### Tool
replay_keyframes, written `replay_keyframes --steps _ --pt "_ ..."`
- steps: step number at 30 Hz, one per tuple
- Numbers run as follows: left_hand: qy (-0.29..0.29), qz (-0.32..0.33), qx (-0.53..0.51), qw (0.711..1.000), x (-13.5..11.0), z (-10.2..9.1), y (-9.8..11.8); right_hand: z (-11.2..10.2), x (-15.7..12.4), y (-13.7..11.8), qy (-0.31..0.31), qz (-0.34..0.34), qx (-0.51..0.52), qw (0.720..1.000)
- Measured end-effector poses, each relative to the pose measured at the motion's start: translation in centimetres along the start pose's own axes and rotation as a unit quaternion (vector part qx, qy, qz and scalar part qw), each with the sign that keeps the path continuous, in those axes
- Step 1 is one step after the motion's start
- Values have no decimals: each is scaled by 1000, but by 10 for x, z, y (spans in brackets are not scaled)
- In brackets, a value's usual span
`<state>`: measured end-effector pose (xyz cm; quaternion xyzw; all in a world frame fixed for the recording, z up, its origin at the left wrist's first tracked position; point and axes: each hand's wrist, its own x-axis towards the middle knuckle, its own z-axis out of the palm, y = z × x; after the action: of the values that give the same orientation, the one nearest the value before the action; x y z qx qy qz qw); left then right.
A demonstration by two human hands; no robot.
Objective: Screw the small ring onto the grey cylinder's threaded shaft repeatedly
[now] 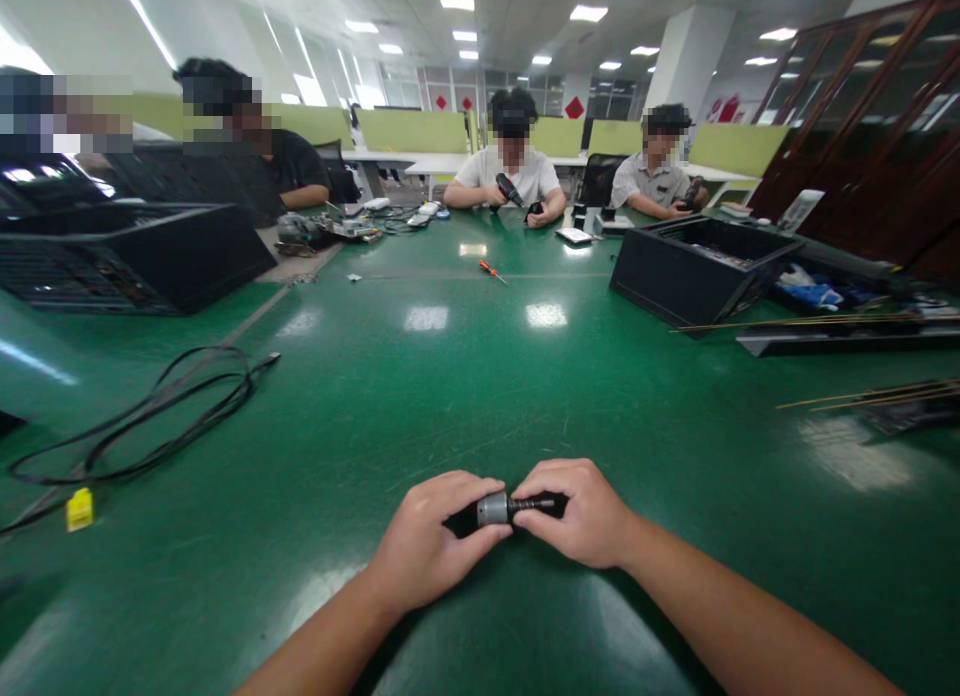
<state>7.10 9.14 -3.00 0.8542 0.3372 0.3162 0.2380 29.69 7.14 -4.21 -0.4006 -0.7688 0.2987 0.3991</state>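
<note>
Low over the green tabletop (450, 396), my left hand (431, 526) curls its thumb and fingers around a grey metal cylinder (493, 509). A dark stepped shaft (534, 503) sticks out of the cylinder's right end, lying nearly level. My right hand (581, 511) is closed on this shaft, thumb and fingertips pinching it close to the cylinder. The fingertips of both hands almost meet there. What exact kind of part it is, I cannot make out.
Black cables (172, 406) with a yellow tag (79, 509) lie at left. An orange screwdriver (489, 269) lies farther off. Black computer cases (127, 261) stand left and right. Across the table a person (517, 176) holds a power drill (508, 189); others sit nearby. Long thin rods (825, 322) extend at right.
</note>
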Motion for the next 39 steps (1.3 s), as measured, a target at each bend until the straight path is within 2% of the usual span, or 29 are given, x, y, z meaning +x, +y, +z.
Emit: replay_keyframes --steps 39 --pt "21 20 14 999 -1 2 -4 -1 -1 0 12 -4 -1 1000"
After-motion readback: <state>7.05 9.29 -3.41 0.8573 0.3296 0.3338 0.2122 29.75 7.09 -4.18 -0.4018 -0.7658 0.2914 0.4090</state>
